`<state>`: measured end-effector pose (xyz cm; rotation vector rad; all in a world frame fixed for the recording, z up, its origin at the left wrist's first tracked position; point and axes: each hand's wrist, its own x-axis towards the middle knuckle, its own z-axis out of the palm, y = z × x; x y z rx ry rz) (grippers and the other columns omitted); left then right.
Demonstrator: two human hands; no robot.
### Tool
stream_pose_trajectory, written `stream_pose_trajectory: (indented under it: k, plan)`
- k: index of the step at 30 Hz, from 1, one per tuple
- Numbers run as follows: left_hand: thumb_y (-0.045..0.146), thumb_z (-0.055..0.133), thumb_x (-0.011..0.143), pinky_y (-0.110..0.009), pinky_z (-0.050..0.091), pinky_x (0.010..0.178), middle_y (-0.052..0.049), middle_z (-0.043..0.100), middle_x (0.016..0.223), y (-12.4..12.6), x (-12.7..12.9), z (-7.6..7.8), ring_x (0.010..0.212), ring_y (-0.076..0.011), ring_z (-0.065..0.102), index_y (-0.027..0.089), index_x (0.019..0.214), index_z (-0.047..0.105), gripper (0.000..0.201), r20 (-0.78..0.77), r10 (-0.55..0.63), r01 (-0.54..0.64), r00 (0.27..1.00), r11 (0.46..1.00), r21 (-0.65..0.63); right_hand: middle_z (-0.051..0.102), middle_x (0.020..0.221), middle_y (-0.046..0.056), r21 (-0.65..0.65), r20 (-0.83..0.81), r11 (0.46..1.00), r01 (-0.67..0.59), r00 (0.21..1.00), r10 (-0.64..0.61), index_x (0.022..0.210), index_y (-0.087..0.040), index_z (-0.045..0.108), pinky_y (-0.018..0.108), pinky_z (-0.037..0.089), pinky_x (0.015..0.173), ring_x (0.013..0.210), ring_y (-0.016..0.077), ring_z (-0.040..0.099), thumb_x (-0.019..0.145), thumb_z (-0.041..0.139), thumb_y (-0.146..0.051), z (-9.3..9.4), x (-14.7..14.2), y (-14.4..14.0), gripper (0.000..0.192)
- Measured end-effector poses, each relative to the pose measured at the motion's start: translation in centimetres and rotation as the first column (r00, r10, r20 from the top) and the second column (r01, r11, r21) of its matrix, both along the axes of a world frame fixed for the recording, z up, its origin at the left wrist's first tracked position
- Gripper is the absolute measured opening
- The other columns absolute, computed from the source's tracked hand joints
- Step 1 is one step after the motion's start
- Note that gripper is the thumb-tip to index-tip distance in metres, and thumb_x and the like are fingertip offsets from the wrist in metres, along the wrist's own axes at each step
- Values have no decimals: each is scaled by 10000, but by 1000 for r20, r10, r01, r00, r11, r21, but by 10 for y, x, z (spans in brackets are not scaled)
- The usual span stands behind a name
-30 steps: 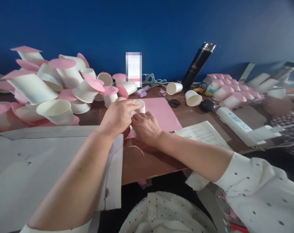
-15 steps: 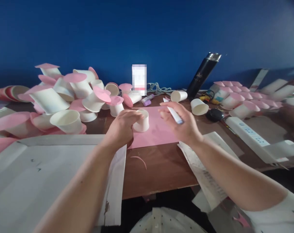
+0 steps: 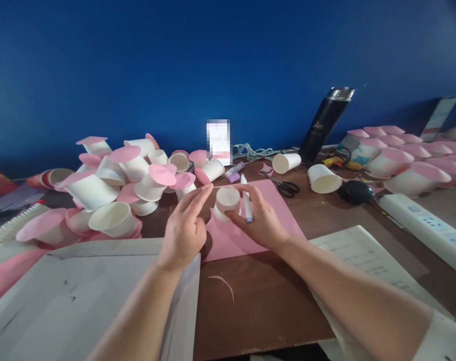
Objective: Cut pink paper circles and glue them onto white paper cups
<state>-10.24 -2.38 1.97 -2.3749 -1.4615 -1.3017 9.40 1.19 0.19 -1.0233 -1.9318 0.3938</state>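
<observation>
A white paper cup (image 3: 228,199) stands upside down on a sheet of pink paper (image 3: 276,205). My right hand (image 3: 263,218) holds a slim white marker pen (image 3: 247,203) with a bluish end. Its thumb and fingertips also reach the cup's right side. To the left of the cup my left hand (image 3: 186,228) is held with its fingers stretched out, apart from the cup and holding nothing. A thin curved strip of pink paper (image 3: 223,287) lies on the brown table in front of the sheet.
Paper cups with pink discs (image 3: 130,160) are heaped at the left; more such cups (image 3: 393,160) stand in rows at the right. Scissors (image 3: 286,188), a black bottle (image 3: 323,125), a computer mouse (image 3: 355,192) and a white power strip (image 3: 427,225) are right of the sheet. A white tray (image 3: 100,245) lies front left.
My left hand has let go of the cup and drawn off leftward, fingers straightened. My right hand has come in to the cup with the marker pen. The view has shifted, showing the scissors.
</observation>
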Motion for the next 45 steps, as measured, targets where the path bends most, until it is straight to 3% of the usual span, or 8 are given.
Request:
stream_pose_trajectory:
  k: [5, 11, 16, 24, 39, 45]
  plan:
    - [-14, 403, 755, -349, 480, 972, -67, 639, 1189, 3, -6, -2, 1103, -197, 589, 189, 1262, 582, 575, 24, 243, -243, 970, 970, -15, 557, 1235, 106, 137, -155, 950, 279, 954, -257, 1251, -237, 435, 457, 489, 902, 1074, 272, 580, 776, 687, -394, 14, 31, 10, 561]
    - [64, 423, 775, -396, 499, 894, -82, 673, 1079, 5, -6, -8, 995, -243, 611, 164, 1175, 641, 467, -105, 313, -327, 944, 931, -162, 538, 1269, 114, 250, -237, 873, 419, 901, -365, 1295, -231, 425, 522, 450, 953, 1139, 309, 538, 755, 697, -403, 13, 49, 26, 629]
    - [105, 425, 809, -383, 492, 871, -67, 688, 1040, 6, -7, -11, 977, -238, 610, 182, 1117, 666, 399, -143, 341, -365, 929, 906, -215, 540, 1271, 120, 259, -241, 872, 415, 902, -358, 1307, -229, 423, 537, 448, 953, 1139, 314, 539, 759, 693, -411, 10, 48, 28, 637]
    - [114, 434, 829, -377, 476, 892, -74, 687, 1049, 6, -9, -10, 986, -234, 606, 183, 1090, 668, 357, -117, 348, -361, 930, 924, -128, 544, 1273, 119, 197, -273, 903, 381, 906, -323, 1305, -226, 431, 521, 452, 959, 1140, 307, 542, 768, 688, -398, 11, 43, 21, 620]
    - [105, 415, 863, -363, 471, 888, -72, 675, 1038, 2, -7, -6, 977, -222, 596, 174, 1101, 653, 344, -94, 280, -289, 955, 951, -108, 524, 1324, 136, 122, -251, 950, 287, 935, -250, 1319, -227, 430, 502, 424, 1006, 1197, 302, 520, 788, 673, -404, 6, 36, 13, 610]
    - [82, 425, 827, -360, 472, 865, -66, 679, 1019, 1, -7, -6, 955, -226, 592, 186, 1061, 676, 358, -170, 284, -312, 944, 934, -172, 538, 1312, 123, 84, -240, 963, 258, 943, -232, 1322, -232, 446, 479, 419, 1014, 1195, 288, 522, 777, 691, -382, 7, 36, 10, 616]
